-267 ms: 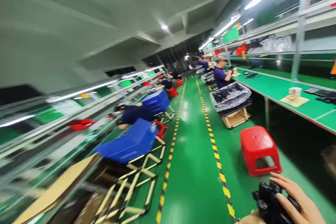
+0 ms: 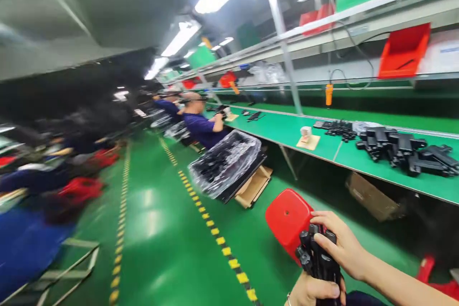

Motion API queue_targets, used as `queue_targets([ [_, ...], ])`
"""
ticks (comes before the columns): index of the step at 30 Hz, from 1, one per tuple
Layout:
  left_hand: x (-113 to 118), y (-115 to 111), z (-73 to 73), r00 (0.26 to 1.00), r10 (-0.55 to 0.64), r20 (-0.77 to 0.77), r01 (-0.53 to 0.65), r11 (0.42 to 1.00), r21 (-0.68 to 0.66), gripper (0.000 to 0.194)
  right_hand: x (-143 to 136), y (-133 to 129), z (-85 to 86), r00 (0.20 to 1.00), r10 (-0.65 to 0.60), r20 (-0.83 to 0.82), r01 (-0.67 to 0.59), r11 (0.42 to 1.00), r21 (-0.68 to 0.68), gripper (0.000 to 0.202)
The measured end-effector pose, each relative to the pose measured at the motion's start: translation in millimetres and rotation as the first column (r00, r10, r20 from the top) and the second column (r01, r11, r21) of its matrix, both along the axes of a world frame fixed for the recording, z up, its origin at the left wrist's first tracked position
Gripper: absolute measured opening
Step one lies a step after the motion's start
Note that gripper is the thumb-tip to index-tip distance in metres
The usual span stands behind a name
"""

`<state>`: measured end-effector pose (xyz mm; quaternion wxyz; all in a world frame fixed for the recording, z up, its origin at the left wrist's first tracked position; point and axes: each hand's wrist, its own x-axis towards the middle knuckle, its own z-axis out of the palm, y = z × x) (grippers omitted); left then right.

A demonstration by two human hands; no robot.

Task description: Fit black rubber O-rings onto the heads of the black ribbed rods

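Note:
My left hand (image 2: 312, 290), with a thin bracelet at the wrist, is wrapped around the lower end of a black jointed plastic assembly (image 2: 320, 251) with a knob on its side. On its upper end my right hand (image 2: 339, 241) is closed, thumb along the near side and fingers over the top. The assembly is held upright at the lower right, in front of a red stool (image 2: 289, 217). Its exact kind is unclear. Similar black assemblies (image 2: 394, 148) lie piled on the green bench (image 2: 276, 129) beyond my hands.
A plastic-lined black bin (image 2: 229, 162) stands on a wooden stand by the aisle. Beside it, a person in purple (image 2: 199, 122) sits at the bench. A cup (image 2: 305, 133) rests on a beige pad. A cardboard box (image 2: 373, 196) is under the bench. Yellow-black tape (image 2: 215, 232) marks the floor.
The view has swung right, toward the bench and its black pile. Both hands and the black assembly now show more fully, farther left and higher in the picture.

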<state>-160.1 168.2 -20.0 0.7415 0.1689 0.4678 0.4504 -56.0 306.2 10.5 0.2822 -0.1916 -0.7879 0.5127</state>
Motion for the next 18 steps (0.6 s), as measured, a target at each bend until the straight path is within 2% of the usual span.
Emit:
queue_targets([
  [4, -64, 99, 11.9, 0.991, -0.126, -0.038, 0.125, 0.992, -0.013, 0.030, -42, 78, -6.5, 0.983, -0.181, 0.018, 0.182, 0.981, -0.065, 0.052],
  [7, -99, 169, 16.7, 0.985, -0.134, -0.111, 0.129, 0.990, -0.056, 0.032, -51, 135, -21.0, 0.946, -0.320, 0.046, 0.324, 0.939, -0.120, 0.052],
  [9, -125, 214, 12.7, 0.973, -0.096, -0.211, 0.084, 0.994, -0.065, 0.033, -49, 172, -40.4, 0.912, -0.399, 0.096, 0.410, 0.894, -0.181, 0.053],
  [11, -155, 256, 3.5, 0.937, -0.026, -0.348, 0.009, 0.999, -0.050, 0.032, -42, 204, -68.3, 0.886, -0.422, 0.192, 0.461, 0.847, -0.265, 0.055],
  [13, -191, 294, -8.3, 0.866, 0.043, -0.498, -0.068, 0.997, -0.032, 0.030, -34, 227, -103.2, 0.871, -0.376, 0.316, 0.476, 0.805, -0.354, 0.059],
  [16, -249, 342, -24.5, 0.696, 0.077, -0.714, -0.150, 0.988, -0.040, 0.024, -24, 245, -162.3, 0.864, -0.235, 0.445, 0.448, 0.763, -0.467, 0.057],
  [18, -288, 372, -32.6, 0.543, 0.055, -0.838, -0.195, 0.979, -0.062, 0.019, -21, 247, -201.3, 0.866, -0.147, 0.478, 0.426, 0.717, -0.551, 0.051],
])
